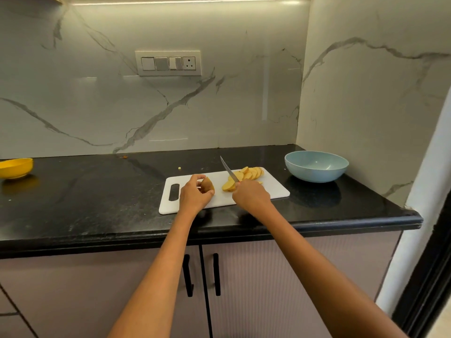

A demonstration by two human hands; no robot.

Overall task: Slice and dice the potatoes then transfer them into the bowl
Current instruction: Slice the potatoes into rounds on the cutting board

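Two hands are working potato on a white board, knife raised.

The left hand [195, 195] is curling its fingers and thumb around a skin-on potato piece [208, 185], holding it over the middle of the white cutting board [275, 189], which is lying near the front edge of the black counter [97, 198] with its handle slot toward the counter's left end. The right hand [251, 195] is gripping the knife [229, 172], whose blade is angling up and back toward the counter's rear edge. Potato slices [246, 173] are lying fanned along the board's far right corner, with a few more just beside the knife hand. The blue bowl [316, 166] is sitting off the board, near the counter's back right corner. A yellow bowl [15, 168] is sitting at the counter's far left edge.
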